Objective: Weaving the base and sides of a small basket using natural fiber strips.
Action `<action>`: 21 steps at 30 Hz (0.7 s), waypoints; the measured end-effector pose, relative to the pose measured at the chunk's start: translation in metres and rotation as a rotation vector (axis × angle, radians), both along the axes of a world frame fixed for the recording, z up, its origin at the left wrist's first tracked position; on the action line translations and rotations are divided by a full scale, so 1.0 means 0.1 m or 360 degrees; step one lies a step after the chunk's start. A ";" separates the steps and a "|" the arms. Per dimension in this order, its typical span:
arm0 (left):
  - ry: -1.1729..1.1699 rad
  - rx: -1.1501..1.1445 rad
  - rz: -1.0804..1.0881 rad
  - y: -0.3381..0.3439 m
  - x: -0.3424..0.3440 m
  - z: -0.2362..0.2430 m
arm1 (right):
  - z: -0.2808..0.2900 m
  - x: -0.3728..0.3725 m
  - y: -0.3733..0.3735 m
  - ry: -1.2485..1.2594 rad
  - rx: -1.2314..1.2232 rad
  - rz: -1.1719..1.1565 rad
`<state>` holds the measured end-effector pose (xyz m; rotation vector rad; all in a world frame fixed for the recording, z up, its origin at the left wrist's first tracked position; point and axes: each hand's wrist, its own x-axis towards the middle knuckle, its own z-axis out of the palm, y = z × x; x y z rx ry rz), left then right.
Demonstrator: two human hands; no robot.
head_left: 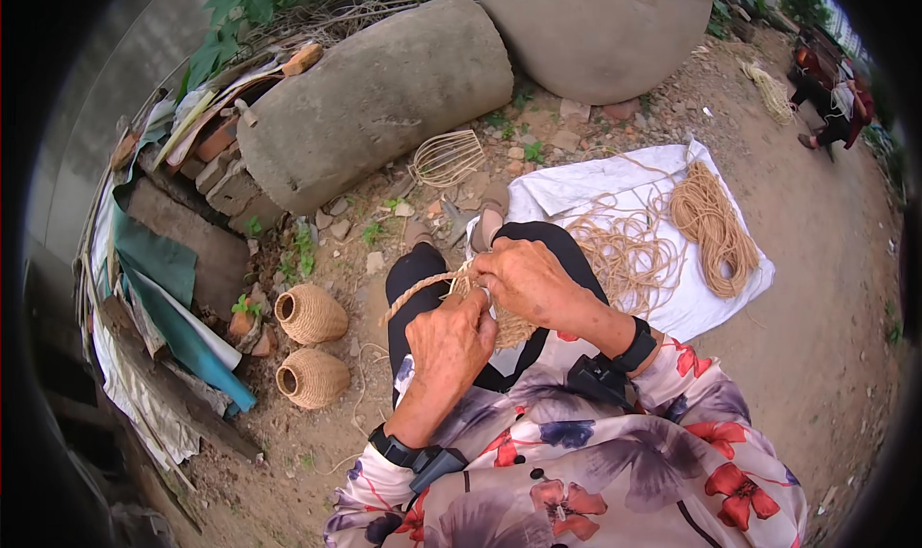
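On my lap is a partly covered woven rope piece (513, 329), with a thick braided rope end (415, 296) sticking out to the left. My left hand (448, 339) is closed on its near left side, thumb and fingers pressed together. From the right, my right hand (531, 281) pinches the top of the same piece, close to my left fingertips. The hands hide most of the weave and the exact grip. Loose tan rope (624, 260) spreads over a white sack (567, 188) to my right, next to a thick coil of rope (713, 226).
Two round woven rope baskets (322, 314) lie at my left on the dirt. Beyond my feet are a thin slatted frame (448, 159), a concrete cylinder (375, 101) and a large round slab (595, 34). A person (834, 101) sits at the far right beside another rope bundle (768, 92).
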<state>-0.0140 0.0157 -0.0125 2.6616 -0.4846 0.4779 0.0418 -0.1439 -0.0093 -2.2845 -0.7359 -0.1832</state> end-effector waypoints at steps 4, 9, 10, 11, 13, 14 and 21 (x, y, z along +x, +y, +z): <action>-0.0035 0.0003 -0.0081 0.04 0.02 -0.01 | -0.01 0.01 0.00 0.0154 0.0106 0.0039; 0.0280 0.0117 -0.0225 0.09 -0.14 0.09 | -0.13 0.00 0.05 0.0346 -0.0058 0.0124; 0.0268 0.0133 -0.0275 0.10 -0.17 0.08 | -0.13 -0.01 0.05 0.0329 -0.0099 0.0115; 0.0338 0.0076 -0.0256 0.12 -0.16 0.04 | -0.14 -0.03 0.05 0.0329 -0.0096 0.0115; 0.0288 -0.0028 -0.0266 0.15 -0.16 -0.01 | -0.18 -0.09 -0.01 0.0151 -0.0104 0.0123; 0.0239 -0.0139 -0.0278 0.16 -0.15 -0.04 | -0.14 -0.12 -0.07 0.0154 -0.0105 0.0122; 0.0245 -0.0305 -0.0277 0.35 -0.05 -0.30 | 0.06 -0.23 -0.40 0.1060 0.0777 0.0283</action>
